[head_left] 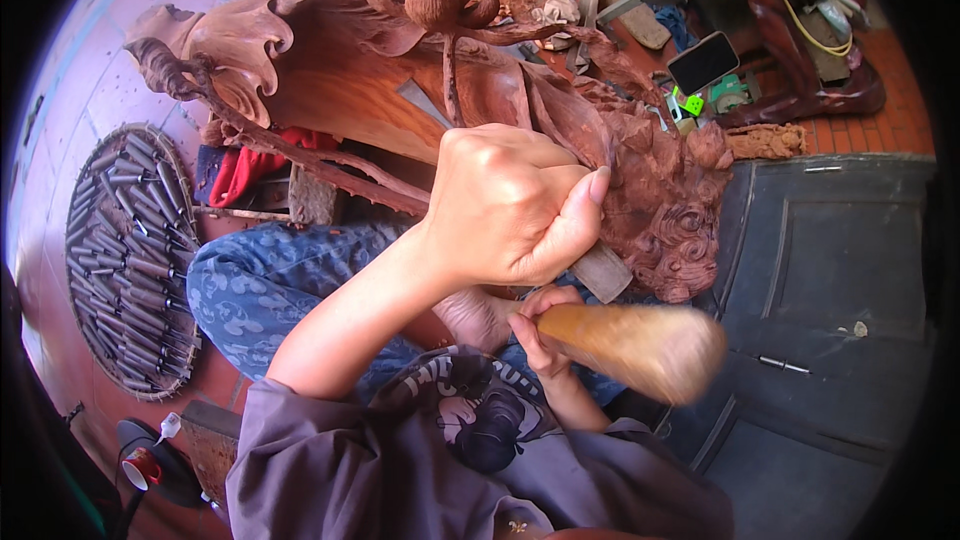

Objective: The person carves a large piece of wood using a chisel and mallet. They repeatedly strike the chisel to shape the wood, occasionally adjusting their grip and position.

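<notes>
My left hand (510, 200) is closed in a fist around a chisel (602, 274). Its grey handle end sticks out below my thumb, and its flat metal blade points up and left toward the carving. Lower down, my right hand (548, 332) is wrapped round the thin end of a pale wooden mallet (640, 345), whose thick head is slightly blurred and lies to the right, apart from the chisel's end. Beyond both hands stretches a large reddish-brown wood carving (340, 80) with leaf, stem and bud shapes. My left fist hides part of it.
A round tray (78, 312) full of chisels lies on the tiled floor at left. Red cloth (258, 175) is under the carving. At right lies a dark panelled board (845, 260); a phone (703, 62) is above it. A red cup (141, 468) sits lower left.
</notes>
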